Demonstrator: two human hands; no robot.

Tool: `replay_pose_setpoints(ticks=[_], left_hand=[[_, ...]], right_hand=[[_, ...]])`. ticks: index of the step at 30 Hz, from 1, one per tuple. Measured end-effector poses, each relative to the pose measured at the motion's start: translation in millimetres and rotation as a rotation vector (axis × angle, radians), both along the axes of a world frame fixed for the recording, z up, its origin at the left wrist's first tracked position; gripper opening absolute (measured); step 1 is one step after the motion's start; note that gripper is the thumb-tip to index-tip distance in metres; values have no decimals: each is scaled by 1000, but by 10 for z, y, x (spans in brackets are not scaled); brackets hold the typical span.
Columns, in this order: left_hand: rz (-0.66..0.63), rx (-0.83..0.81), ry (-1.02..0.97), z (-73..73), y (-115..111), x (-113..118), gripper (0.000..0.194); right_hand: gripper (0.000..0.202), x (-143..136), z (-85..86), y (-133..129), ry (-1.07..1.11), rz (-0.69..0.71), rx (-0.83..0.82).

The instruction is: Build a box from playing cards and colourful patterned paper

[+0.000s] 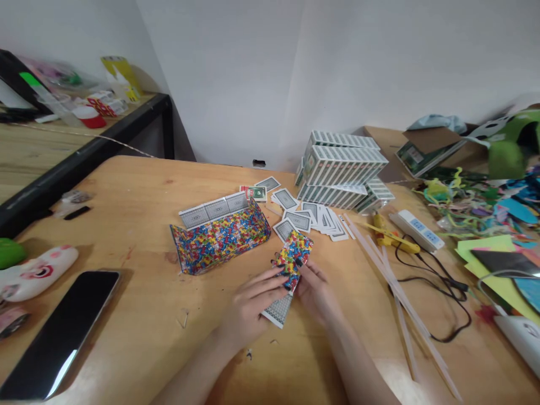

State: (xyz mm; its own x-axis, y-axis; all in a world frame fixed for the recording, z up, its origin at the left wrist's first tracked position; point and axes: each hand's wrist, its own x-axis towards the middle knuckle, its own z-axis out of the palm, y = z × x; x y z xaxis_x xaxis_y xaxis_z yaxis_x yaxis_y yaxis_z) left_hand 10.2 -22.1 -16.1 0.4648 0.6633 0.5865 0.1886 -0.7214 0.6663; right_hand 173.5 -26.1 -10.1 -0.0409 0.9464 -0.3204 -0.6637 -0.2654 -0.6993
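My left hand point(255, 298) and my right hand point(318, 289) are both closed on a small strip of joined playing cards point(295, 250). Its upper part shows a bright multicoloured pattern; a grey-backed card end sticks out below my left fingers. Dark nails press on the patterned face from both sides. Just beyond and left of my hands stands a folded panel point(221, 239) with the same pattern, its raised back row showing grey card backs. Loose playing cards point(333, 222) lie face down in an overlapping spread beyond my right hand.
Striped card boxes point(346, 166) are stacked at the back. To the right lie a yellow glue gun point(392, 239), translucent glue sticks point(403, 301), a power strip point(417, 230) and black cable. A phone point(61, 332) and white toy point(40, 273) lie at left.
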Motion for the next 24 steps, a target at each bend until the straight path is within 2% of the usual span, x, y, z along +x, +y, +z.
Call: replay_pose_setpoints(ticks=[4, 8, 12, 16, 18, 21, 24], left_hand=[[142, -87, 8, 3, -10, -7, 48], [207, -294, -28, 21, -6, -37, 64], [263, -506, -109, 42, 18, -52, 56], [264, -770, -179, 56, 89, -55, 49], [253, -844, -185, 59, 119, -53, 46], [189, -756, -139, 64, 115, -47, 53], [74, -476, 9, 74, 67, -43, 64]], right_hand=[[18, 32, -62, 19, -51, -69, 12], [19, 79, -69, 19, -188, -129, 20], [23, 98, -31, -9, -324, -125, 29], [30, 91, 17, -36, -312, -29, 62], [32, 86, 28, -42, -315, -6, 69], [34, 85, 24, -41, -337, 14, 58], [33, 94, 14, -33, -328, 12, 35]])
